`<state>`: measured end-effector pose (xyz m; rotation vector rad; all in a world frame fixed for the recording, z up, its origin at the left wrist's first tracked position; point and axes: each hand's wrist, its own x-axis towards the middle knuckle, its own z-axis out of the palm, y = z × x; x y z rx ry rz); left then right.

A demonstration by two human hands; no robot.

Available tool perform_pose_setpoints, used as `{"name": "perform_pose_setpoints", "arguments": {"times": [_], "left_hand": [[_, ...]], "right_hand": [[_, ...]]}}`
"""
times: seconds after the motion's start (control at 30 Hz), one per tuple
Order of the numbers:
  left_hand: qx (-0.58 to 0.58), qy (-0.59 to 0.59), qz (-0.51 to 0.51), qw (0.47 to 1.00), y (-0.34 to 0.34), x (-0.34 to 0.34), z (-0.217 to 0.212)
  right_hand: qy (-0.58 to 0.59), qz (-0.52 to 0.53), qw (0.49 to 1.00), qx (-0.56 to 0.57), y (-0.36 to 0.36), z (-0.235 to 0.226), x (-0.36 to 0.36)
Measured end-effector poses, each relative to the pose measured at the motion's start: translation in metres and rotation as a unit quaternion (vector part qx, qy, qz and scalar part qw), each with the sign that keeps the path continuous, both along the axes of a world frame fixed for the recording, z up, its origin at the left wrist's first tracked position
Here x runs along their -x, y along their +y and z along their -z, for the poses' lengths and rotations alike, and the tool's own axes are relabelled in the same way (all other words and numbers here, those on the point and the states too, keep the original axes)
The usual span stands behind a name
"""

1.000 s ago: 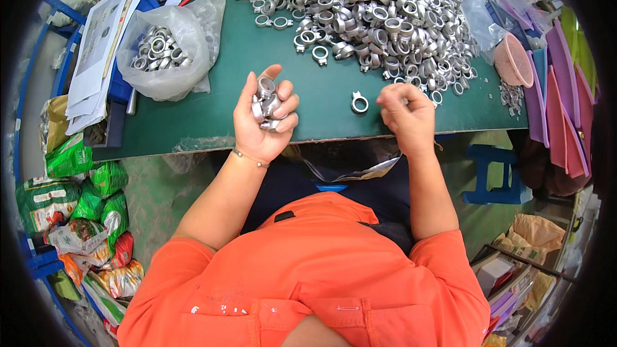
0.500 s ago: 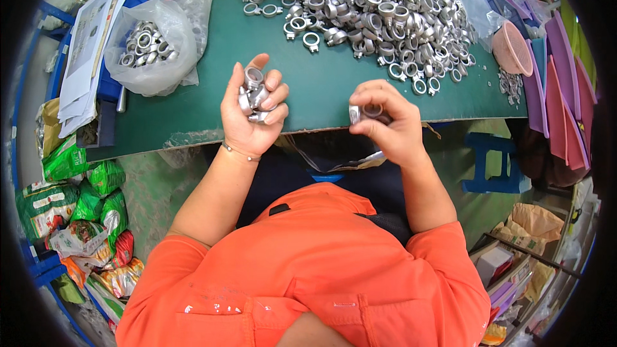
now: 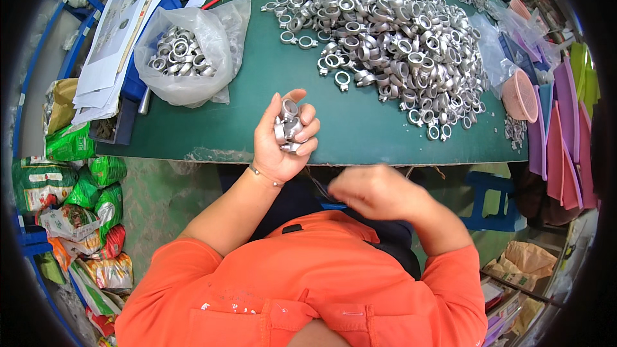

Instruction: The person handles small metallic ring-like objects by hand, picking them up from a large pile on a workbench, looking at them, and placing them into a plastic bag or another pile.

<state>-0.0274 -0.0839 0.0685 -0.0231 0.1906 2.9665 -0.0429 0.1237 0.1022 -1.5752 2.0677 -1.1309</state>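
Note:
My left hand is held palm up above the near edge of the green table, its fingers curled around several small silver metal rings. Each ring looks like a short collar with a small lug. Lower and to the right, my right hand is over my lap, just off the table edge, smeared by motion. Its fingers are blurred and partly turned away, so anything in them is hidden. A large heap of similar metal rings covers the far middle and right of the table.
At the table's left, a clear plastic bag holds more rings, beside papers on a blue bin. A pink basket and coloured sheets stand at the right. A blue stool is below, and green bags lie left.
My right hand has dropped from above the table edge toward my lap; the ring it pinched no longer shows. My left hand still holds its rings. The whole view has shifted with my head.

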Motion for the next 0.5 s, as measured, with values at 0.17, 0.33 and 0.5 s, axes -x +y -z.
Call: {"name": "perform_pose_setpoints", "arguments": {"times": [0.17,0.33,0.5], "left_hand": [[-0.008,-0.009,-0.01,1.0,-0.002,-0.001,-0.001],[-0.008,-0.016,-0.017,1.0,-0.006,-0.002,-0.003],[-0.013,-0.007,-0.004,1.0,-0.004,-0.001,-0.002]], "right_hand": [[0.43,0.225,0.874,0.003,-0.077,-0.014,0.102],[0.436,0.245,0.843,-0.198,-0.099,0.003,0.12],[0.413,0.222,0.878,-0.096,-0.062,0.005,0.083]]}}
